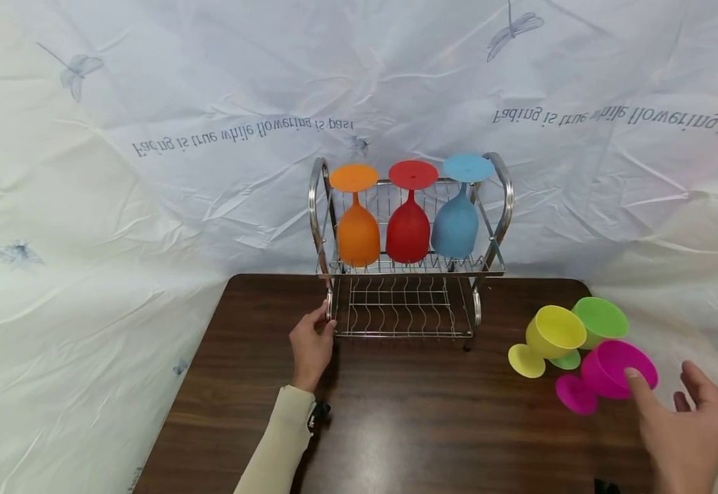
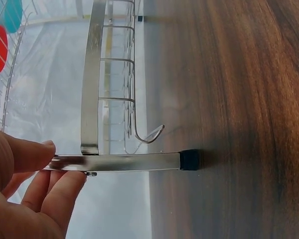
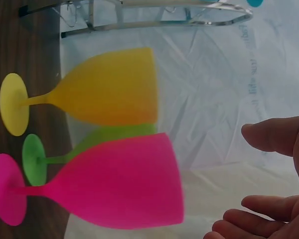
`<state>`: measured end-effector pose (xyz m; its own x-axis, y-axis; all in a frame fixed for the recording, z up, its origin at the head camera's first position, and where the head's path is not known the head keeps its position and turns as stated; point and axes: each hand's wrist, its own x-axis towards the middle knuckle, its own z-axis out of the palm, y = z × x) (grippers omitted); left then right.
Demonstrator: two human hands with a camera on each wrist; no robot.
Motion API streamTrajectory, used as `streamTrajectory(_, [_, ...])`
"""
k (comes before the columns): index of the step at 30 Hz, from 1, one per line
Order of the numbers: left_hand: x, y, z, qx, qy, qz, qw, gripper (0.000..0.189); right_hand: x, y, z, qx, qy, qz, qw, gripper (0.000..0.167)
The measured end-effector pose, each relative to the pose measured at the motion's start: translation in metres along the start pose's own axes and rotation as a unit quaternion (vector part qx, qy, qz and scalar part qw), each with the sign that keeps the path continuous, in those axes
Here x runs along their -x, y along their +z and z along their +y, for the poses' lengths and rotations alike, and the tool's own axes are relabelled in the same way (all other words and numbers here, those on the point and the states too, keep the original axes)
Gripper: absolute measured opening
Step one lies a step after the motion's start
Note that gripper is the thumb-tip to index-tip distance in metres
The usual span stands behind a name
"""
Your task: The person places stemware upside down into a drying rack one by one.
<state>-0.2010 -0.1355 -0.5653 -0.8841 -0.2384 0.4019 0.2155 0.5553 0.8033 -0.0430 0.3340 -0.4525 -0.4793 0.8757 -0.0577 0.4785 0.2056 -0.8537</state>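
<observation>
My left hand pinches the front left leg of a metal dish rack, thumb on one side and fingers on the other, as the left wrist view shows. Upside down on the rack's upper tier stand an orange goblet, a red goblet and a blue goblet. At the table's right, a yellow goblet, a green goblet and a magenta goblet stand upright. My right hand is spread beside the magenta goblet, thumb apart from the fingers, holding nothing.
The rack stands at the back of a dark wooden table, its lower tier a row of wavy wire slots. Behind and around the table hangs a white printed cloth. The three upright goblets are close together near the right edge.
</observation>
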Motion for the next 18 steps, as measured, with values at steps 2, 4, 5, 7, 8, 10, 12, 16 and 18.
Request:
streamTrajectory(2, [0.001, 0.000, -0.001, 0.002, -0.003, -0.001, 1.0000, 0.050, -0.003, 0.003, 0.006, 0.004, 0.006, -0.006, 1.0000, 0.085])
streamTrajectory(4, [0.001, 0.000, -0.001, 0.003, -0.006, -0.003, 1.0000, 0.050, -0.005, 0.006, 0.012, 0.001, 0.010, -0.017, 0.9998, 0.089])
streamTrajectory(5, [0.001, -0.001, -0.001, 0.004, -0.007, -0.004, 1.0000, 0.050, -0.006, 0.007, 0.014, 0.001, 0.012, -0.024, 0.9996, 0.091])
streamTrajectory(7, [0.001, -0.001, -0.001, 0.002, -0.010, -0.003, 0.9999, 0.049, -0.009, 0.010, 0.018, -0.003, 0.012, -0.038, 0.9992, 0.093])
streamTrajectory(8, [0.001, -0.001, -0.001, 0.000, -0.010, -0.001, 1.0000, 0.049, -0.010, 0.011, 0.020, -0.009, 0.011, -0.043, 0.9990, 0.093])
streamTrajectory(10, [0.001, -0.001, -0.001, -0.002, -0.011, 0.001, 0.9999, 0.049, -0.012, 0.015, 0.023, -0.012, 0.010, -0.051, 0.9986, 0.094])
streamTrajectory(12, [0.001, 0.000, -0.001, 0.000, -0.010, 0.002, 1.0000, 0.049, -0.014, 0.018, 0.027, -0.021, 0.008, -0.052, 0.9984, 0.093])
streamTrajectory(16, [0.001, 0.002, -0.001, 0.001, -0.011, 0.004, 0.9999, 0.048, -0.018, 0.024, 0.036, -0.032, 0.008, -0.050, 0.9982, 0.093])
streamTrajectory(18, [0.001, 0.003, -0.002, 0.000, -0.009, 0.007, 0.9999, 0.048, -0.021, 0.027, 0.040, -0.034, 0.008, -0.050, 0.9981, 0.093])
